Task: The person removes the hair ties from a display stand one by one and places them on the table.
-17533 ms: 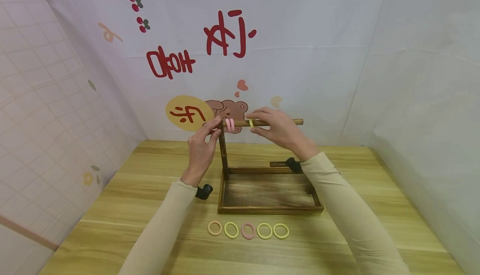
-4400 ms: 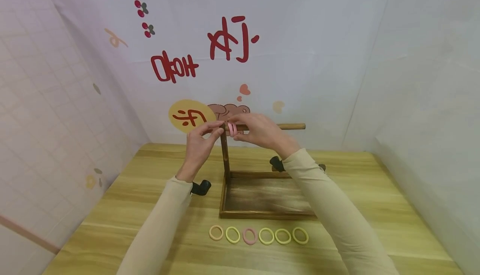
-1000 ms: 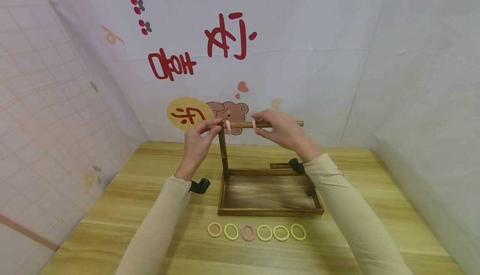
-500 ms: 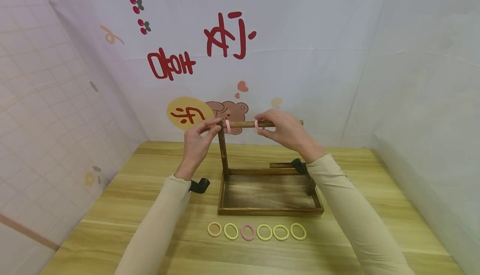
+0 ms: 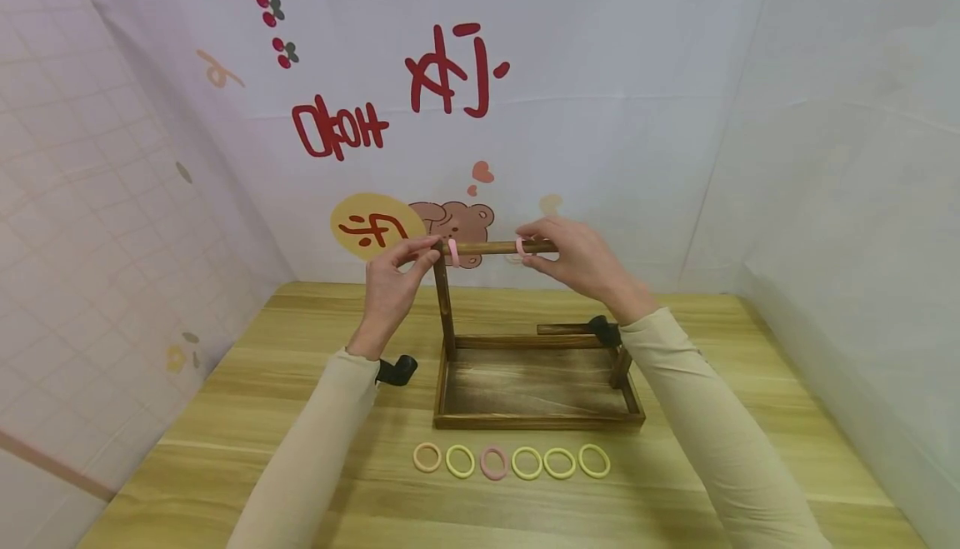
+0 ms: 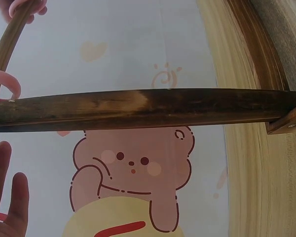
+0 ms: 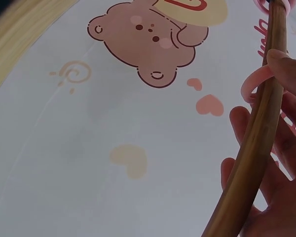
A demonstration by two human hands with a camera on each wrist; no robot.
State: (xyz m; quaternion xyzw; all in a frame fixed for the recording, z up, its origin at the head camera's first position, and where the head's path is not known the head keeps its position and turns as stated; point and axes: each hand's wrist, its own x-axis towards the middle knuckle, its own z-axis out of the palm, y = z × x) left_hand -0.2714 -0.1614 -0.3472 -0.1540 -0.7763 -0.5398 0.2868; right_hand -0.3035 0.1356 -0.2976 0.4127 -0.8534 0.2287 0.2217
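Note:
A brown wooden stand has an upright post [image 5: 444, 307] at its left, with a horizontal rod [image 5: 483, 248] running rightward from the top. My left hand [image 5: 396, 291] pinches the stand's top corner between thumb and fingers. Near that corner a pink ring [image 5: 453, 253] hangs on the rod. Farther right, my right hand [image 5: 581, 259] pinches a second pink ring [image 7: 254, 84], which still encircles the rod. In the head view the right hand covers the rod's free end. The left wrist view shows the post lengthwise and some left fingers [image 6: 18, 197] at the edge.
On the table in front of the stand's tray [image 5: 525, 422] lies a row of rings: an orange one [image 5: 427, 443], a pink one [image 5: 494, 449] and several yellow ones, the last [image 5: 594, 446] at the right. A shorter, lower rod [image 5: 562, 329] sits behind the tray's right part.
Over the last second my right hand has slid the pink ring rightward along the rod. Earlier it moved a yellow ring there; the table row has since gained a yellow ring. Left hand stays.

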